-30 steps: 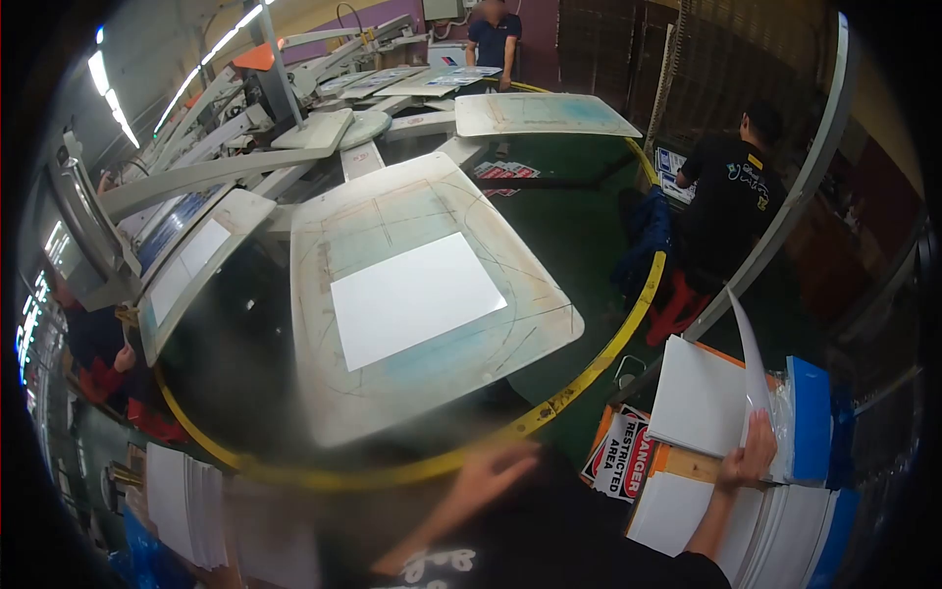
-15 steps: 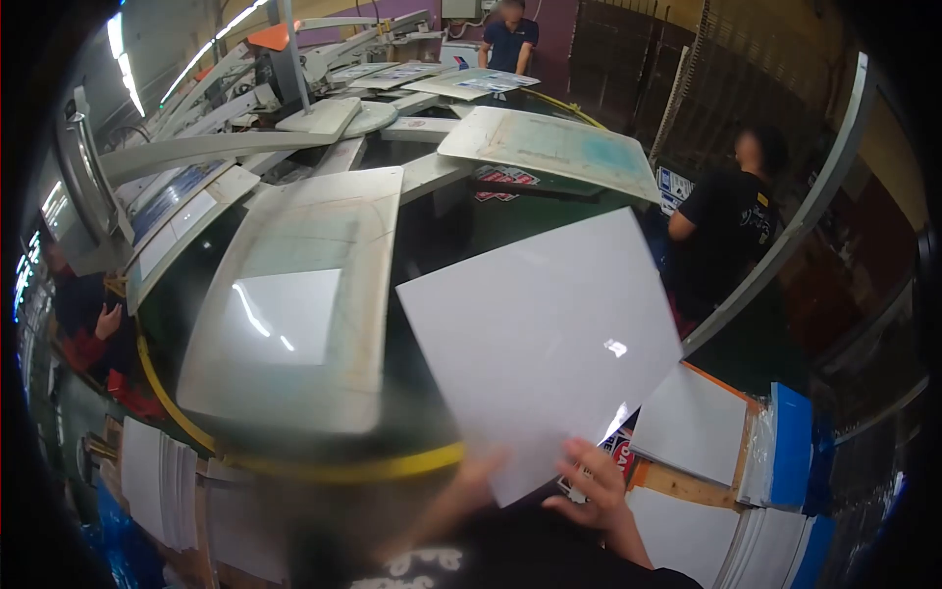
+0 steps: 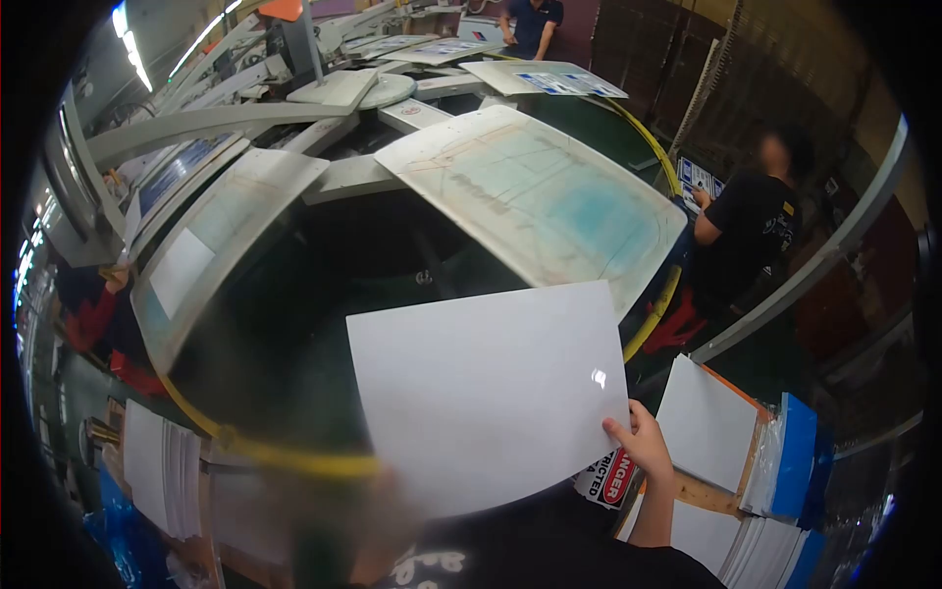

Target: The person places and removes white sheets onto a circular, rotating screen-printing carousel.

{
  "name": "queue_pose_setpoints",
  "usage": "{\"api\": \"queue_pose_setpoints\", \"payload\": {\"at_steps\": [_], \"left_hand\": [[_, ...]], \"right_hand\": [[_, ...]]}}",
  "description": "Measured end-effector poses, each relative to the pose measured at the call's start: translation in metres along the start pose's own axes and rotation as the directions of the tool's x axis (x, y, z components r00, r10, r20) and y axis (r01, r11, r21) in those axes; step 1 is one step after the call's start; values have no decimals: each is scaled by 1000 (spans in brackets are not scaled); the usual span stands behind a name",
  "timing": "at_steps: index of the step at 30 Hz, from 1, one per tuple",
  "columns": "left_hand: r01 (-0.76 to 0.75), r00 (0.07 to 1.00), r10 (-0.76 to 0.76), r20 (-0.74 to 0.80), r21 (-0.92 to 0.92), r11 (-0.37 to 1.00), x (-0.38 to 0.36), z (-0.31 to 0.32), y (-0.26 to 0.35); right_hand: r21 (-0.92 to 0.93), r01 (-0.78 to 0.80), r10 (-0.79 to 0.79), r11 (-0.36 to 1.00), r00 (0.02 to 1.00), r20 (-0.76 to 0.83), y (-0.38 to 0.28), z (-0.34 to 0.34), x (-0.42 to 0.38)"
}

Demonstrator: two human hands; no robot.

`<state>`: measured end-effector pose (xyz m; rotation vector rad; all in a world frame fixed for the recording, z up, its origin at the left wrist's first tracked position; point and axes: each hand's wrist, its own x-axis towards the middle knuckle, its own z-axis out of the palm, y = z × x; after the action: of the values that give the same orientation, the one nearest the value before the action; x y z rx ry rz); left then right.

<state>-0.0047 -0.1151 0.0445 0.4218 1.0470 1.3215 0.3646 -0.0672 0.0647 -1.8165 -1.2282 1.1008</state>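
Observation:
A large blank white sheet [image 3: 486, 393] hangs in front of me, tilted, its upper right corner close to an empty platen [image 3: 559, 196]. My right hand [image 3: 643, 442] grips its right edge between thumb and fingers. My left hand [image 3: 378, 510] is a blur by the sheet's lower left corner, and its fingers cannot be made out. Another platen [image 3: 231, 211], farther left, carries a smaller white sheet [image 3: 183, 273]. Under my right hand's side lies a printed red, black and white sign [image 3: 616, 478].
Stacks of white sheets stand at the lower right [image 3: 708, 422] and lower left [image 3: 157, 471]. A yellow rail [image 3: 285, 456] curves round the machine. One person [image 3: 756, 226] stands at the right, another [image 3: 533, 25] at the back; a third person's hand [image 3: 116, 278] shows at the left.
The platens have turned clockwise, the one with the small sheet moving to the upper left. The white sheet has shifted left and down and rotated; my right hand now grips its right edge.

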Motion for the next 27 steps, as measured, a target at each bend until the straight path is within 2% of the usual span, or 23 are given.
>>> {"api": "queue_pose_setpoints", "payload": {"at_steps": [3,4,6,8,11,13,14,15,17,19,22,25,27], "left_hand": [[-133,989,143,-43,184,974,30,2,-4],[-186,977,206,-60,245,952,41,7,-6],[-302,928,354,-120,318,899,53,29,-1],[-381,879,445,-171,309,871,62,47,5],[-438,842,509,-178,324,839,76,51,10],[-357,833,551,-53,710,608,84,46,29],[-442,779,622,77,771,458,96,43,32],[-514,718,661,219,807,291,110,39,35],[-492,749,570,337,859,140,133,35,47],[-465,770,503,393,885,20,174,14,45],[-294,768,492,410,908,-298,204,-6,68],[-262,737,534,414,904,-339,237,-27,74],[-201,794,490,360,916,-346,251,-42,85]], "right_hand": [[-2,202,-199,979,963,-180,31,3,32],[50,137,-123,989,966,-228,11,4,29],[-154,188,-226,970,929,-293,4,8,41],[-293,193,-270,937,929,-254,0,16,51],[-234,148,-198,961,958,-209,-6,32,74],[-287,201,-273,936,933,-236,0,37,98],[-335,233,-328,913,908,-261,-7,42,109],[-379,259,-378,888,880,-286,-13,48,121],[-454,291,-458,842,830,-318,-25,58,150],[-524,318,-538,790,769,-344,-35,67,183],[-504,331,-536,797,774,-338,-65,95,204],[-485,307,-494,819,807,-324,-86,121,213],[-518,306,-512,799,799,-317,-97,142,215]]}}
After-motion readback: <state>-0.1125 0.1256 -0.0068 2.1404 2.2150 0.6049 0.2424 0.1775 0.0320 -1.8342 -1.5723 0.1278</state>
